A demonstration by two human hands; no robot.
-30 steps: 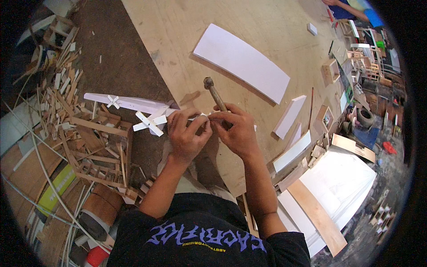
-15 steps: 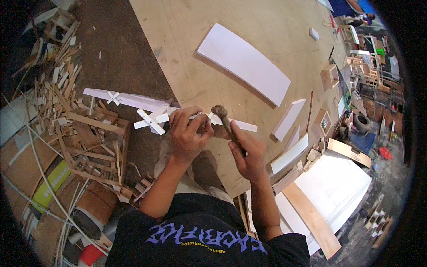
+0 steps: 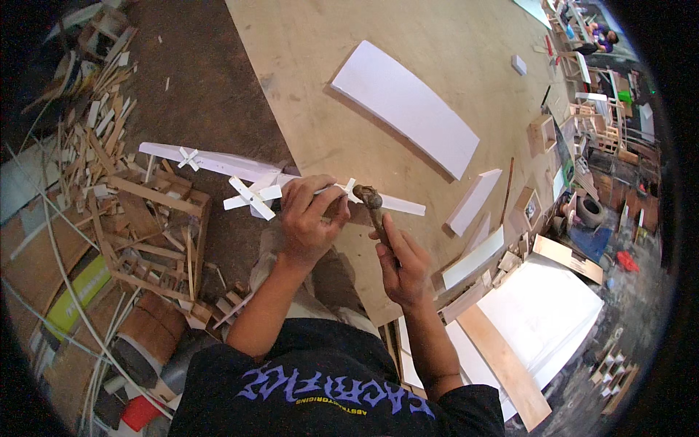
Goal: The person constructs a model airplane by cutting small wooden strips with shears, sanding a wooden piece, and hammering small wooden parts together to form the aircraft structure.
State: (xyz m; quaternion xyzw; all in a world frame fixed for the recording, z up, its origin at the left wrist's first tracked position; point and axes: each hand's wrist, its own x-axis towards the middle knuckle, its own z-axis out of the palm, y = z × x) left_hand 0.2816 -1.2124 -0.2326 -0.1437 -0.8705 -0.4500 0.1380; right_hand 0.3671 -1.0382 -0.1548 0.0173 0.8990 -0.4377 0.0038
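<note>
A long, pale model airplane wing reaches across in front of me, over the table's edge. Small white cross-shaped propellers are fixed along it, with a larger white propeller at the middle. My left hand is closed around the wing just right of the middle, thumb and fingers pinched near the right-hand small propeller. What lies between those fingertips is hidden. In my right hand is a hammer with a worn brown head, gripped by its handle, its head close beside that propeller.
A broad white curved panel lies on the plywood table. Narrow white pieces and small wooden boxes are to the right. Wood scraps and a wooden frame crowd the left. A person is far right.
The hammer head has shifted slightly right and down, showing more of the small propeller behind it. My left hand keeps its grip on the wing. The whole view has shifted a little.
</note>
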